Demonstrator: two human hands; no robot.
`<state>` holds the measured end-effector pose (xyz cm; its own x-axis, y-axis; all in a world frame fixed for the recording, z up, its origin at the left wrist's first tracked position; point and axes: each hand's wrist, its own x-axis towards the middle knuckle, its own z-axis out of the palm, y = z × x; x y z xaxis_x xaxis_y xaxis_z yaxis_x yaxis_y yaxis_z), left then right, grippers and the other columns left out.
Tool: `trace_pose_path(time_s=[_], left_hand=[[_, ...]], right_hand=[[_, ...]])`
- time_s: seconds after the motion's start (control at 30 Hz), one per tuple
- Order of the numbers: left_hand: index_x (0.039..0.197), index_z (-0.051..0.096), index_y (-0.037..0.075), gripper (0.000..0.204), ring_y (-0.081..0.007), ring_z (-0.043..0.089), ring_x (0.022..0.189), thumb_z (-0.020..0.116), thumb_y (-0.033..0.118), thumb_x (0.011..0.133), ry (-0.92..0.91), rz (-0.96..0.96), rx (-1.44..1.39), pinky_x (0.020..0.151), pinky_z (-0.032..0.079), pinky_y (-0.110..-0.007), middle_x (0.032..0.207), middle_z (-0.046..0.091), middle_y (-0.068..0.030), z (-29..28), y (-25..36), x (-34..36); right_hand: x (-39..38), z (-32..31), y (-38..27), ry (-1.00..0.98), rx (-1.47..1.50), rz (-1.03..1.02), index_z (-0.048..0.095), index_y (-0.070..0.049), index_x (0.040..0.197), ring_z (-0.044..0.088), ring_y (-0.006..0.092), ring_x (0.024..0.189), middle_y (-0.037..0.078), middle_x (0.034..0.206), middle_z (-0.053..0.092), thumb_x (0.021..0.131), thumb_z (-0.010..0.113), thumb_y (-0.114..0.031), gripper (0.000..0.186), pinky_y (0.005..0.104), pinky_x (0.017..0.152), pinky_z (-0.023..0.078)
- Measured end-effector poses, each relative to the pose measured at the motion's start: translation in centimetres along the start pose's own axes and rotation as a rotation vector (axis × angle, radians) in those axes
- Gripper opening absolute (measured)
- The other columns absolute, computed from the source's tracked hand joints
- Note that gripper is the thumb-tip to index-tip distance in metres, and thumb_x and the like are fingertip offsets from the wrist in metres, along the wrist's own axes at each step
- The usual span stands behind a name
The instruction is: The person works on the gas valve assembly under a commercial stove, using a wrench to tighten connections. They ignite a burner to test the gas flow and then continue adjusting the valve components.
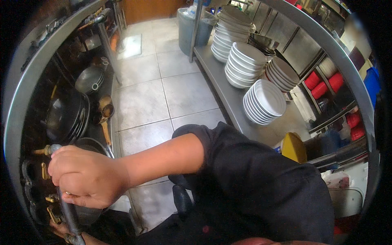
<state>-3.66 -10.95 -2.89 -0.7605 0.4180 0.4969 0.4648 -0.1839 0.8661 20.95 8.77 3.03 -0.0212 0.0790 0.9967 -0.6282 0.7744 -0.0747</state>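
Note:
My bare right arm, in a rolled black sleeve, reaches across to the left. My right hand (87,177) is closed in a fist round a grey metal pipe (70,212) at the stove's front. Brass valves with yellow levers (45,170) sit along the pipe's left side. Low at the left edge, my left hand (59,229) is beside the pipe's lower end, near a brass lever (53,215). The pipe and shadow cover most of its fingers, so I cannot tell what it touches.
Dark woks (67,114) and a wooden-handled ladle (105,126) lie on a low shelf to the left. Right of the tiled floor (163,94), stacked white plates (264,102) stand on a steel shelf (253,128). A grey bin (192,34) and a yellow container (294,148) are nearby.

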Motion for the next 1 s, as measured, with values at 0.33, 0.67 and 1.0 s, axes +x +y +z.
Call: trace_pose_path(time_s=[0.33, 0.67, 1.0], left_hand=[[0.102, 0.061, 0.001, 0.019, -0.0219, 0.059, 0.094, 0.063, 0.012, 0.088, -0.005, -0.01, 0.001, 0.083, 0.048, -0.035, 0.101, 0.062, -0.0108, 0.2, -0.4, -0.3], [0.101, 0.061, 0.001, 0.017, -0.022, 0.059, 0.093, 0.063, 0.011, 0.087, -0.006, -0.004, 0.02, 0.083, 0.048, -0.035, 0.1, 0.062, -0.0108, -0.7, 0.3, -0.4], [0.1, 0.061, 0.001, 0.016, -0.0221, 0.059, 0.092, 0.064, 0.01, 0.087, -0.041, 0.004, -0.008, 0.082, 0.048, -0.035, 0.099, 0.062, -0.0108, -0.4, 0.4, -0.4]], right_hand=[[-0.1, 0.2, 0.6, 0.025, 0.019, -0.034, 0.055, -0.004, 0.079, 0.054, 0.0339, 0.091, 0.013, 0.092, 0.053, 0.076, 0.065, -0.009, 0.012, 0.0482, 0.088, 0.041], [-0.1, 0.2, 0.2, -0.009, 0.012, -0.006, 0.054, -0.003, 0.082, 0.053, 0.0339, 0.094, 0.012, 0.096, 0.052, 0.077, 0.065, -0.008, 0.013, 0.0498, 0.09, 0.04], [-0.1, -0.2, -0.2, -0.065, -0.007, 0.034, 0.054, -0.003, 0.087, 0.053, 0.0333, 0.1, 0.013, 0.099, 0.053, 0.082, 0.063, -0.009, 0.011, 0.0516, 0.096, 0.038]])
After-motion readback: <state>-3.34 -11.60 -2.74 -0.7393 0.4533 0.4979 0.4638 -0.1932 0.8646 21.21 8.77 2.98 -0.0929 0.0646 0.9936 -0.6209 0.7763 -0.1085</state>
